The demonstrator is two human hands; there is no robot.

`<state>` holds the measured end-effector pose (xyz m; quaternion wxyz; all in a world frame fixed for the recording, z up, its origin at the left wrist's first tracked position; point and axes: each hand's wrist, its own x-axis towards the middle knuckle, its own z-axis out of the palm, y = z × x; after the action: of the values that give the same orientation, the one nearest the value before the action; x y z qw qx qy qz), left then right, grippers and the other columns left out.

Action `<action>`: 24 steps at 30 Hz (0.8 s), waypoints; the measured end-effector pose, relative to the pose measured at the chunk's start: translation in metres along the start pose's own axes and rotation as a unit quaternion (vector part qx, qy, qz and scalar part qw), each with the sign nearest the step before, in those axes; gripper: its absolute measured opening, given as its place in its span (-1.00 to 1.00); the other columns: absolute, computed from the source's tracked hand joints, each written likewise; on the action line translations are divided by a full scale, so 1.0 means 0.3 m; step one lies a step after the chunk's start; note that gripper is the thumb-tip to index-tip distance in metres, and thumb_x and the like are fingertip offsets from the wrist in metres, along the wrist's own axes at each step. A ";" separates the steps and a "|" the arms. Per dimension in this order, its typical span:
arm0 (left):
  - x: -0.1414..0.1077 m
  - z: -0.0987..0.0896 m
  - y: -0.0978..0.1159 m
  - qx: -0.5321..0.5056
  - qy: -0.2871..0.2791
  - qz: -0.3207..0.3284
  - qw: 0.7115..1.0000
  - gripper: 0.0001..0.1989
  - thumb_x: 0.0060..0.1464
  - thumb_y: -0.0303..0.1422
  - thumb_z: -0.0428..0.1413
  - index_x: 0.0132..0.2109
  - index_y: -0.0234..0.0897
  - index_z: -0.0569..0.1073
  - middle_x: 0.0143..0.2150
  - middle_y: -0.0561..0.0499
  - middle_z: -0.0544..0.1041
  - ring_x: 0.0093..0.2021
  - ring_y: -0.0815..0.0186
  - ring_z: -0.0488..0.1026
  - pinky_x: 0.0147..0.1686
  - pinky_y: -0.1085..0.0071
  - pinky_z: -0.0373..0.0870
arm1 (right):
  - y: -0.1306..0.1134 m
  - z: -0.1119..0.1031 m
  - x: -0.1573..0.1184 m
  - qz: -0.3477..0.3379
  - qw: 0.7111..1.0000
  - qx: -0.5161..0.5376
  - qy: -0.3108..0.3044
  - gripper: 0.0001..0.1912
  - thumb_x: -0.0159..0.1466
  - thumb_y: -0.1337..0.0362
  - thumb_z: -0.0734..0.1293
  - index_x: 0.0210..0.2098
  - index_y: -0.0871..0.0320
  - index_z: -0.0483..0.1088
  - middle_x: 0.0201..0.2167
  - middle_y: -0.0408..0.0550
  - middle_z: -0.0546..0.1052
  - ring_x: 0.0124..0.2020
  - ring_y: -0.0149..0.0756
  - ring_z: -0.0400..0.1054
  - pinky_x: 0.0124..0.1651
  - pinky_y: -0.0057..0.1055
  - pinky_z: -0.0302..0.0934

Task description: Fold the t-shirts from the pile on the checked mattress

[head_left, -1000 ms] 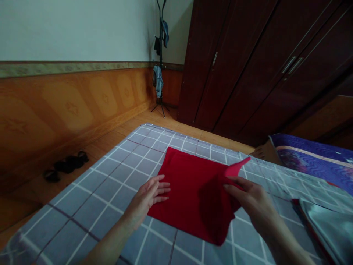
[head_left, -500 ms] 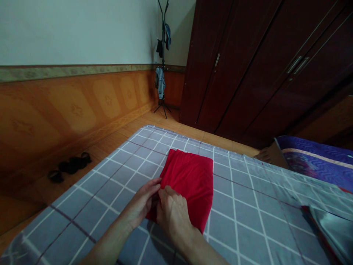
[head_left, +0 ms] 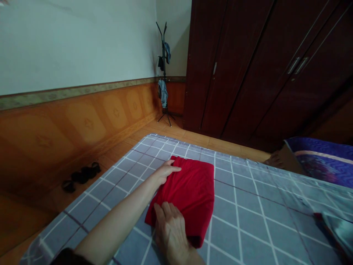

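Observation:
A folded red cloth (head_left: 193, 187) lies on a bed with a grey, white-lined checked sheet (head_left: 234, 221). My left hand (head_left: 166, 171) is at the cloth's upper left corner, its thumb on top and its other fingers at the edge, gripping it. Near the lower left part of the cloth, my right hand (head_left: 170, 228) has its fingers curled down onto the fabric, pinching it; the fingertips are partly hidden.
Another folded garment (head_left: 338, 230) lies at the bed's right edge. Beyond the bed stand a coat rack (head_left: 164, 70) and a dark red wardrobe (head_left: 234, 73). Black footwear (head_left: 81, 176) rests on the floor at left; a purple bedding item (head_left: 325, 158) is at right.
My left hand has moved away from my right hand, up to the cloth's far left corner. My right hand has shifted slightly down the cloth. The view has tilted up a little.

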<state>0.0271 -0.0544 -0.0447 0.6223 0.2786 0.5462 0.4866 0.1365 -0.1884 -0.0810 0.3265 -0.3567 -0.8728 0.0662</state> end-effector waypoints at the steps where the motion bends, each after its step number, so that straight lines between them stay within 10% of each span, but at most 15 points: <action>1: 0.023 0.015 0.010 0.001 -0.006 -0.003 1.000 -0.54 -0.34 -0.57 0.28 -0.17 -0.33 0.44 -0.34 -0.02 0.58 -0.38 0.25 0.52 -0.24 0.28 0.45 | 0.004 0.007 -0.006 -0.011 1.000 0.005 0.014 -0.60 0.01 0.56 0.25 -0.16 0.18 0.40 -0.41 -0.07 0.43 -0.42 -0.24 0.26 -0.34 -0.35 0.12; 13: 0.145 -0.008 0.027 0.035 0.028 0.060 0.997 -0.68 -0.40 -0.65 0.17 -0.36 -0.33 0.45 -0.54 0.10 0.53 -0.54 0.31 0.49 -0.44 0.39 0.44 | 0.013 0.032 -0.024 -0.023 0.998 -0.046 0.041 -0.46 -0.06 0.55 0.24 -0.05 0.23 0.31 -0.39 -0.05 0.39 -0.38 -0.21 0.22 -0.28 -0.28 0.18; 24: 0.172 -0.068 0.005 0.090 0.054 0.096 0.990 -0.76 -0.34 -0.61 0.18 -0.39 -0.34 0.47 -0.56 0.09 0.52 -0.55 0.30 0.48 -0.46 0.40 0.41 | 0.003 -0.014 0.000 -0.036 0.999 -0.034 0.004 -0.72 0.01 0.54 0.31 -0.29 0.14 0.35 -0.43 -0.10 0.36 -0.41 -0.24 0.20 -0.34 -0.31 0.14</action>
<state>0.0036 -0.0108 -0.0696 0.5147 0.3579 0.5910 0.5077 0.1397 -0.1881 -0.0780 0.3195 -0.3366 -0.8855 0.0230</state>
